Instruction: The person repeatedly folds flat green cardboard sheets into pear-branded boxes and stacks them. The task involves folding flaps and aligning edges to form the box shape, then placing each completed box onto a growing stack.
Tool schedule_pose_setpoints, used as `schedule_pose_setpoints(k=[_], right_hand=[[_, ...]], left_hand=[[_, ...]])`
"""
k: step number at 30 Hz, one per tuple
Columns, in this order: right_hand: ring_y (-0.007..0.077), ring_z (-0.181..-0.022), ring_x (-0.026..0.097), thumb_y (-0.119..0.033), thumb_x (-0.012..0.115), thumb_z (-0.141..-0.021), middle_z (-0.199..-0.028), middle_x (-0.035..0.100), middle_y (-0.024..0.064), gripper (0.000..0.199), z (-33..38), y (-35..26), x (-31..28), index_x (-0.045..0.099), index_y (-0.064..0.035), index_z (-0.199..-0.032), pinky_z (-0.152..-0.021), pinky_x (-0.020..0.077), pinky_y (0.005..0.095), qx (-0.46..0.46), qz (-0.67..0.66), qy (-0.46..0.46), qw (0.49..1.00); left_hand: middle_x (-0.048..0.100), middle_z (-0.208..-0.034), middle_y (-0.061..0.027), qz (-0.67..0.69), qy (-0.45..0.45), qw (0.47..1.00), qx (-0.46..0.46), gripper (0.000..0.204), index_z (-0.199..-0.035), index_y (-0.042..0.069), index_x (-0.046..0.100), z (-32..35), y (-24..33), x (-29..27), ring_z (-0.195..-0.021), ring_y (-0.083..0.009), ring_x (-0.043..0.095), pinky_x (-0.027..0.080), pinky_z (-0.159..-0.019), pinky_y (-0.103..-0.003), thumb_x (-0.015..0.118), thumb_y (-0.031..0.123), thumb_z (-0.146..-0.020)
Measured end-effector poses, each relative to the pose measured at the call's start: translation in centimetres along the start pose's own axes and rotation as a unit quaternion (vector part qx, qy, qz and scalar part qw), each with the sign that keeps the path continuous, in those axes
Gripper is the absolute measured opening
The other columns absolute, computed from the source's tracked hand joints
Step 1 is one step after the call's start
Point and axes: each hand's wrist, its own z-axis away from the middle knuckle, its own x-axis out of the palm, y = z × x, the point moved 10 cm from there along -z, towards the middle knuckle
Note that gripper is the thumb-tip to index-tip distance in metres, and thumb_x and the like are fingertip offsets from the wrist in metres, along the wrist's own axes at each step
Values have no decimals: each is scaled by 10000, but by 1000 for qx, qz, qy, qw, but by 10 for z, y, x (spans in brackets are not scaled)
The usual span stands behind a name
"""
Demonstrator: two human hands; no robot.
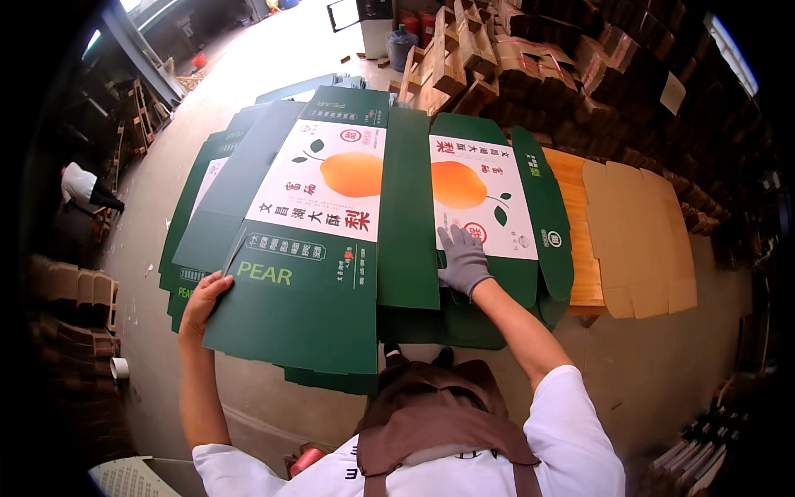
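Observation:
A flat green carton blank (331, 290) with white panels and orange pear pictures lies spread out in front of me, over a stack of similar blanks. My left hand (204, 303) is bare and grips its left edge near the front corner, fingers bent round the board. My right hand (464, 262), in a grey glove, rests flat with fingers apart on the right-hand pear panel (501, 199). The blank's creases run away from me between the panels. Part of the stack beneath is hidden.
More green blanks (195, 186) fan out at the left. A brown cardboard sheet (642, 240) lies on the wooden table (575, 215) at the right. Wooden pallets (447, 66) and bundled cardboard (546, 62) stand behind. Another person (80, 184) bends down far left.

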Motion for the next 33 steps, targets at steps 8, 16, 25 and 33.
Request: schedule_pose_setpoints(k=[8,16,25,33], right_hand=[[391,-1188,526,-231,591,-875,-1311,521,215,541,-7,-19,-48,495,-72,-1384,-991,439,417,-139,-72,43,987],[381,-1259,507,-148,626,-871,-1338,554,208,463,-1,-7,-103,576,-86,-1327,-1079,387,389,-215,-140,89,963],[348,-1244,564,-195,663,-890,-1315,591,234,446,-22,-25,-226,604,-25,-1299,-1062,429,368,-149,-275,207,927],[356,-1248,558,-157,667,-866,-1335,572,242,412,-9,-44,-231,636,-20,-1253,-1069,421,381,-131,-258,267,919]], left_hand=[[709,-888,-80,14,33,999,40,196,-1091,-6,655,39,37,10,-688,-126,686,586,-622,-261,607,111,-942],[705,-918,-80,124,-3,990,72,224,-1136,-19,632,54,-1,38,-724,-117,683,577,-647,-244,577,116,-965],[705,-977,-92,311,-36,939,144,200,-1138,-12,606,58,-35,70,-787,-147,700,594,-701,-267,523,110,-1001],[664,-1160,-144,397,-92,912,45,287,-1257,-17,543,32,-143,105,-1013,-225,677,562,-902,-362,493,117,-1007]])
